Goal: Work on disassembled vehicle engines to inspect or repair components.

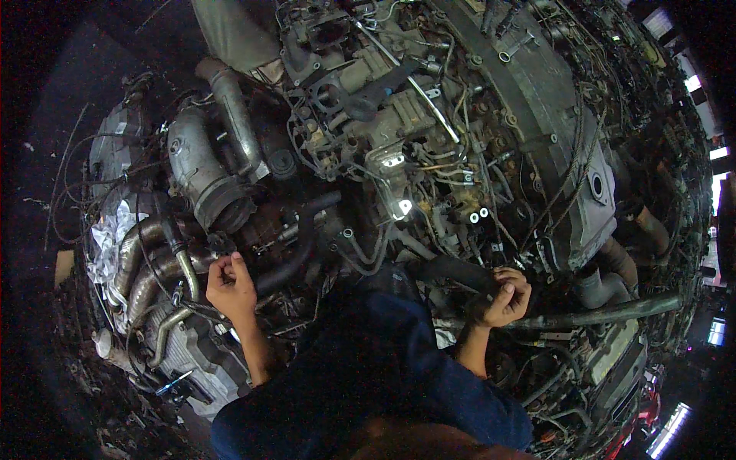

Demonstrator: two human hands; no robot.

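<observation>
My left hand [232, 290] is closed, thumb against curled fingers, beside the end of a shiny metal pipe [197, 264]. A small dark piece shows just above those fingertips; I cannot make out whether they grip it. My right hand [506, 299] is curled closed too, by the right end of a thick black hose [460, 274]. Whatever lies inside its fingers, if anything, is hidden. Ahead of both hands stands a greasy engine [399, 115] with many thin lines and fittings. A long bright metal bar [433, 109] rests across its top.
A ring-ended wrench [516, 48] lies on the big metal cover at the upper right. Wide metal ducts [201, 165] stand at the left, near crumpled plastic wrap [111, 238]. A long pipe [606, 313] runs at the right. A pen-like tool [175, 382] lies lower left.
</observation>
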